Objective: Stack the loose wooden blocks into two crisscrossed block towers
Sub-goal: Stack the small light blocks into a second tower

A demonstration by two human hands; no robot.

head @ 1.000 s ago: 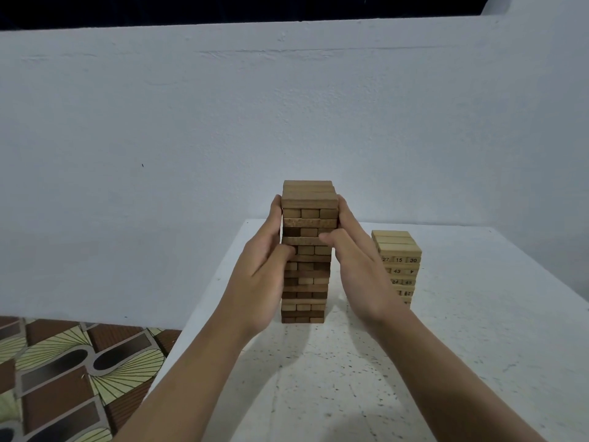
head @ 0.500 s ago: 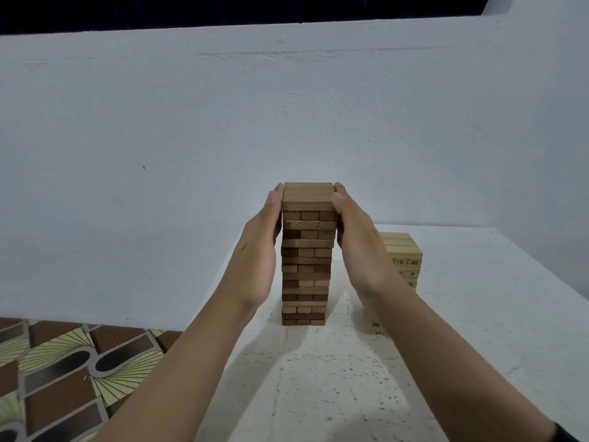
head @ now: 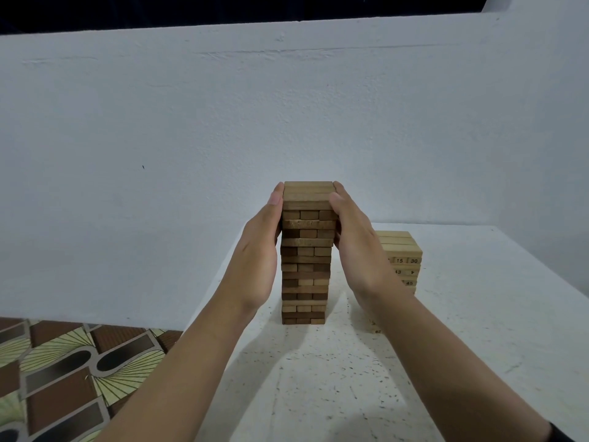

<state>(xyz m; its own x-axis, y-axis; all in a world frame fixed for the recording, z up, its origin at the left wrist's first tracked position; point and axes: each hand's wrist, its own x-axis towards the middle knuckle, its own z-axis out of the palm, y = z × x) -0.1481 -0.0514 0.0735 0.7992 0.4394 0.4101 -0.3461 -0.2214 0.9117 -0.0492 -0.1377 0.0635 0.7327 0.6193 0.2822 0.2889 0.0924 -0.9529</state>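
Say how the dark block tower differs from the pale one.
The dark tower stands taller than the pale tower. The dark tower's blocks are plain brown; the pale tower's bear printed numbers. The left hand and right hand press the dark tower, not the pale tower. Both are crisscrossed.

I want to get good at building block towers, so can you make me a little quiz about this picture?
1. True or false: the left hand and the right hand both press flat on the sides of the dark tower near its top.
2. Which tower shows printed numbers? A: the dark tower. B: the pale tower. C: both.
3. Which tower stands taller on the white table?
Key: 1 true; 2 B; 3 the dark tower.
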